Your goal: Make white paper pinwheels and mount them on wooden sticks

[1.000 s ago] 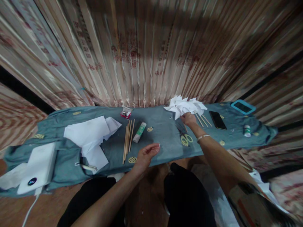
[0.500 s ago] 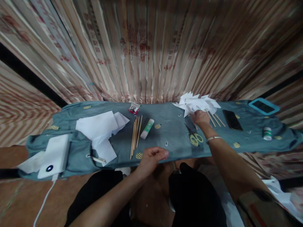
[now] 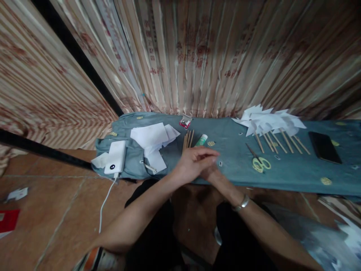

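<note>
My left hand (image 3: pixel 194 160) is over the front part of the cloth-covered bench, fingers stretched to the right and nothing visible in them. Behind and below it lies my right hand (image 3: pixel 209 171), touching or overlapping it; the right fingers are hidden. Just past the left hand are thin wooden sticks (image 3: pixel 187 140) and a green-and-white glue stick (image 3: pixel 201 140), both partly covered by it. Paper pinwheels (image 3: pixel 270 122) on wooden sticks lie in an overlapping row at the back right. Yellow-handled scissors (image 3: pixel 261 163) rest to the right of my hands.
Folded white paper (image 3: pixel 150 135) and a white power bank (image 3: pixel 115 158) with a cable are on the left. A small red box of metal pins (image 3: pixel 185 122) stands at the back. A black phone (image 3: pixel 324 146) lies at right. Curtains (image 3: pixel 197 67) hang behind the bench.
My right hand has left the pinwheels and come back to my left hand. Pinwheel sticks it covered now show in a row. The view has shifted left.
</note>
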Tool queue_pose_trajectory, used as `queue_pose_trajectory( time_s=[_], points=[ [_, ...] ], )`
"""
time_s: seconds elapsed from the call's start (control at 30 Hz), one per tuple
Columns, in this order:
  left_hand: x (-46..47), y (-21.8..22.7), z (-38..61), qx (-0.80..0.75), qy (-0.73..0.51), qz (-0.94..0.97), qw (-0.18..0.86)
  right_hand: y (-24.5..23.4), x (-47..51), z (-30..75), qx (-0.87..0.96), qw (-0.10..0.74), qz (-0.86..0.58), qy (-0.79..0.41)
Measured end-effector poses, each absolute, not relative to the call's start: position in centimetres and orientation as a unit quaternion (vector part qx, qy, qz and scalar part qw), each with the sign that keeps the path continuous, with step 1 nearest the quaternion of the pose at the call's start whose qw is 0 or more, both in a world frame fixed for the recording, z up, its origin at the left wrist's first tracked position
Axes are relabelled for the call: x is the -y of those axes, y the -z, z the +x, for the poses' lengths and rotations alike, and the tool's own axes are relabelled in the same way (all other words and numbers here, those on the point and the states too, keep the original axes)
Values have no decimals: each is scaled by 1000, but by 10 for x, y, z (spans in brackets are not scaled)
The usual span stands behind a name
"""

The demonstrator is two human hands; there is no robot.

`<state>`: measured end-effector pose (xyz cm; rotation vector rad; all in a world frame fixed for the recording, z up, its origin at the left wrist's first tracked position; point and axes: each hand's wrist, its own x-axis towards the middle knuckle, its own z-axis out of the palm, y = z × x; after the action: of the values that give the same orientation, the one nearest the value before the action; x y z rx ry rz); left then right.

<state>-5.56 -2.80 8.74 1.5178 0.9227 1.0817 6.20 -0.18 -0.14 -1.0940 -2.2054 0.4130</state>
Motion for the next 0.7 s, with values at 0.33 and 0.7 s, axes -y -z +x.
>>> queue_pose_trajectory(
  time_s=[0.33, 0.7],
  points=[
    [-1, -8, -245, -679, -226, 696, 62, -3, 40, -27, 915, 199, -318, -148],
    [-3, 14, -272, -671, -157, 721, 78, 19, 40, -37, 912, 185, -332, -151]
  ],
)
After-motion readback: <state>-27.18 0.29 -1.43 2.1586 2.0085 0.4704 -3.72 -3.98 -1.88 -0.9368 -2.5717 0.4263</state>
